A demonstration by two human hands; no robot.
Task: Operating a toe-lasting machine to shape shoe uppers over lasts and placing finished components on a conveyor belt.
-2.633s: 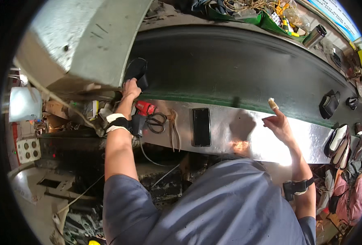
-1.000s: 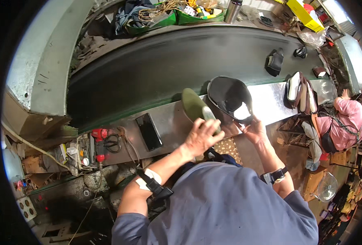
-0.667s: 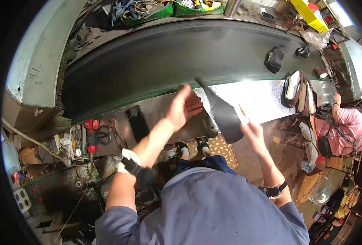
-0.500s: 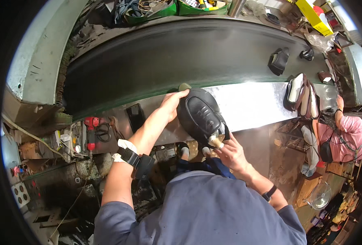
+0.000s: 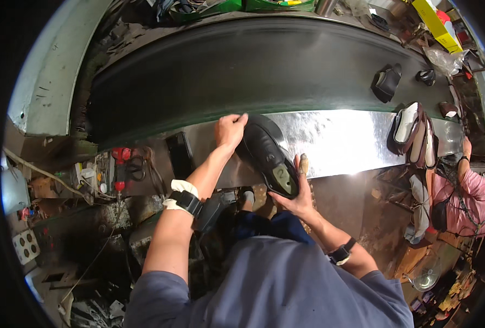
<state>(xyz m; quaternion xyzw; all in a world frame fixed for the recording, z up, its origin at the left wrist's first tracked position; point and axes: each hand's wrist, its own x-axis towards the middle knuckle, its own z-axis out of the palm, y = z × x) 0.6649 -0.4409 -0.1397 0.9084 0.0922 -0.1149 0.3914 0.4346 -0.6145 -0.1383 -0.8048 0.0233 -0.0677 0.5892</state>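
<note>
A black leather shoe (image 5: 258,143) lies tilted over the metal strip, its toe toward the belt and its heel toward me. In its opening shows a pale green shoe last (image 5: 282,176). Around the heel is my right hand (image 5: 299,198), thumb on one side and fingers along the other. A small tan, pointed object (image 5: 304,163) stands at its fingertips; its kind is unclear. Beside the toe my left hand (image 5: 230,132) is closed, its fingers curled and a fingertip by the shoe's edge. What it holds, if anything, is hidden.
A wide dark conveyor belt (image 5: 220,71) runs behind the metal strip (image 5: 335,136). A phone (image 5: 180,155) and a red power tool (image 5: 120,164) are at the left. At the right, several brown shoes (image 5: 413,134) lie near a person in pink (image 5: 468,194).
The shoe has turned, and the last now shows at its heel. My left hand has curled up beside the toe. My right hand has moved from the brass-coloured piece to around the heel.
</note>
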